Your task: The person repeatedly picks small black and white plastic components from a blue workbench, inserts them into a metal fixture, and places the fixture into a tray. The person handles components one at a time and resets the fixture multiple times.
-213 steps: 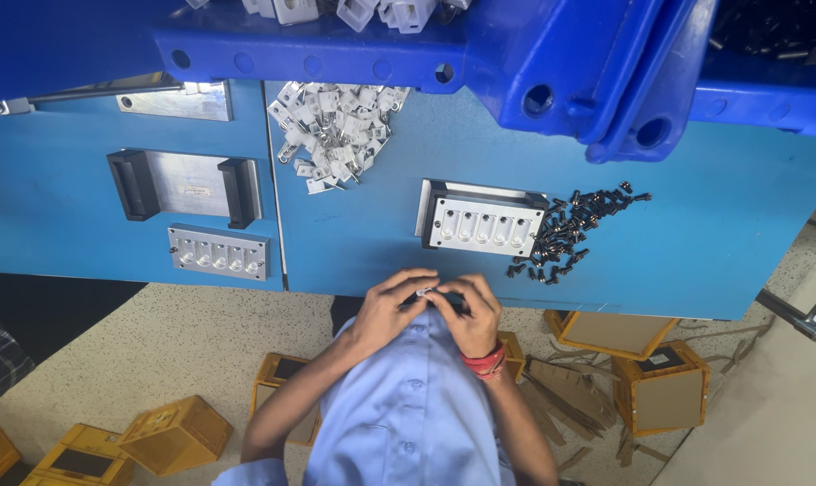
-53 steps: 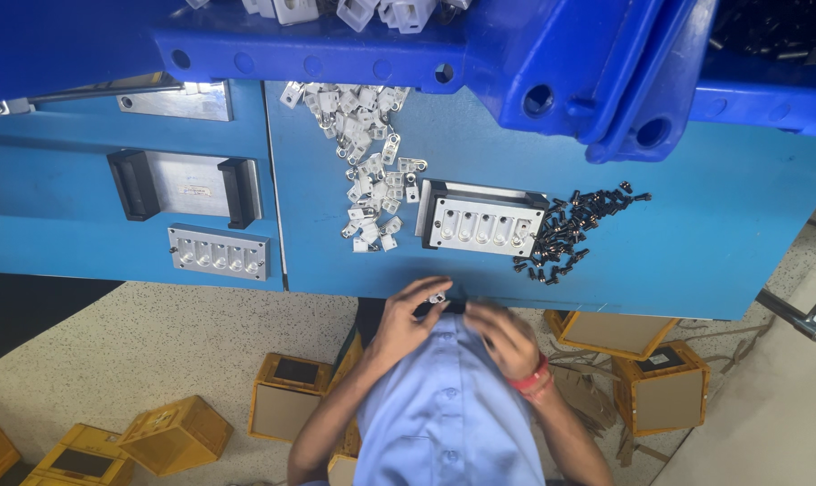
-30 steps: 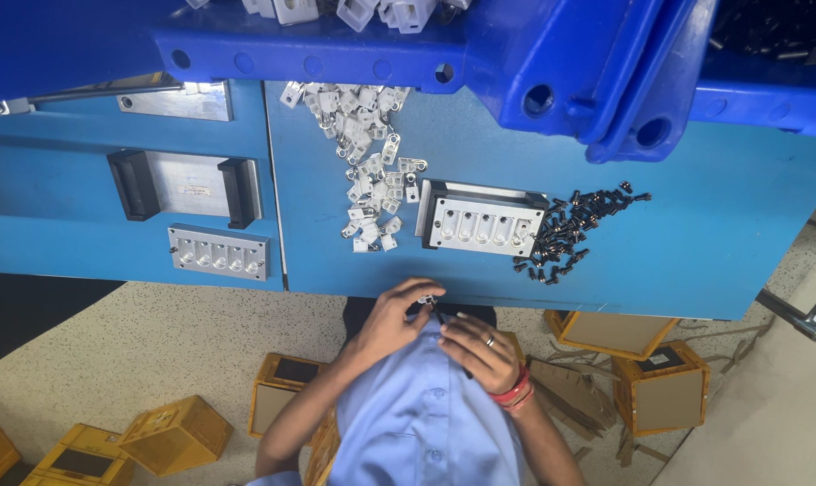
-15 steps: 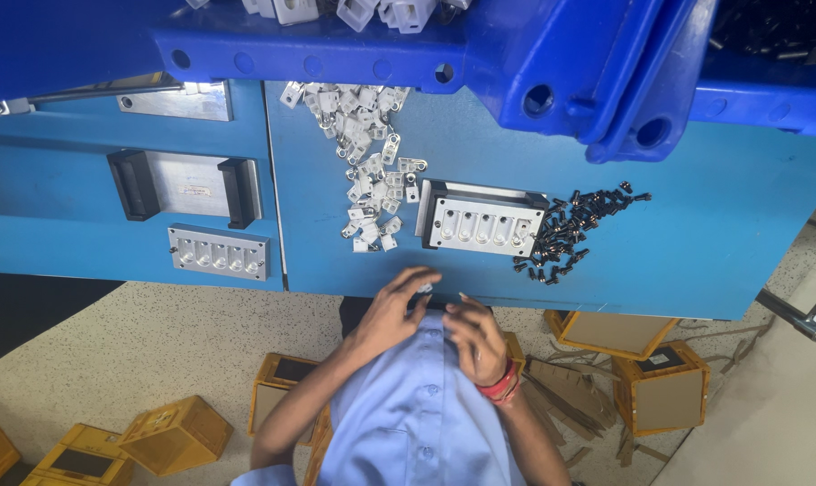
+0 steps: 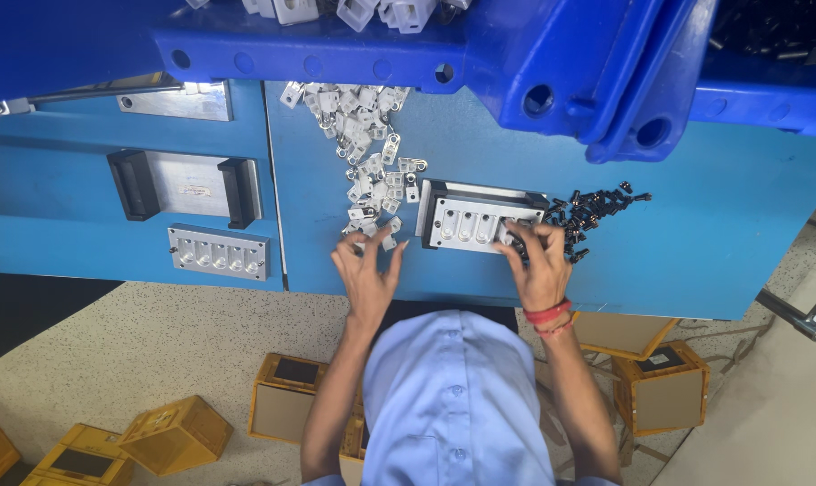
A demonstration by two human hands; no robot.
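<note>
Head view: your left hand (image 5: 369, 270) sat on the blue bench (image 5: 714, 234), fingers spread apart over the near end of the white clips (image 5: 368, 171), touching the lowest ones; no grip could be confirmed. Your right hand (image 5: 541, 261) rested on the right end of the grey fixture (image 5: 471, 220), fingers curled down against it, just beside the black screws (image 5: 592, 211); whether it pinched a screw, you couldn't tell. Yellow boxes (image 5: 169, 436) lay on the floor below.

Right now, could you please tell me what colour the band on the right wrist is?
Red, on the band; clearest in the head view.
</note>
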